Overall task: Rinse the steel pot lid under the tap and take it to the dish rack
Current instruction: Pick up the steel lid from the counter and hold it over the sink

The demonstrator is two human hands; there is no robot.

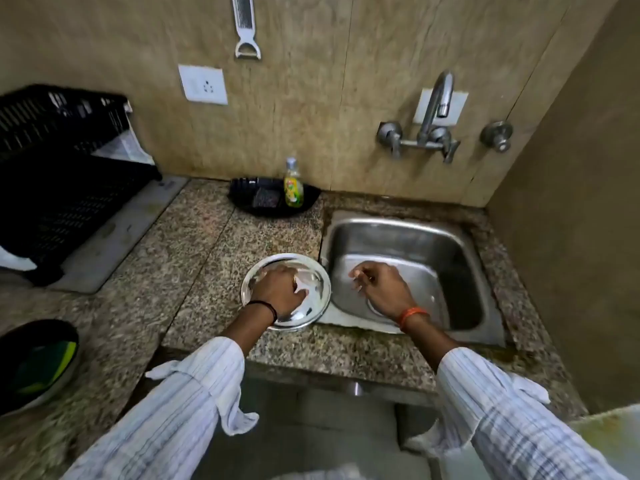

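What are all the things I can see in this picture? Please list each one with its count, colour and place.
steel pot lid: one, silver, on the counter at the sink's left edge
sink: one, steel, set into the counter on the right
tap: one, grey metal, on the wall above the sink
valve knob: one, grey, on the wall right of the tap
soap bottle: one, yellow-green, in a black tray by the wall
dish rack: one, black, far left
peeler: one, white, hanging on the wall
socket: one, white, on the wall
counter: one, speckled granite
left hand: on the lid
right hand: over the sink
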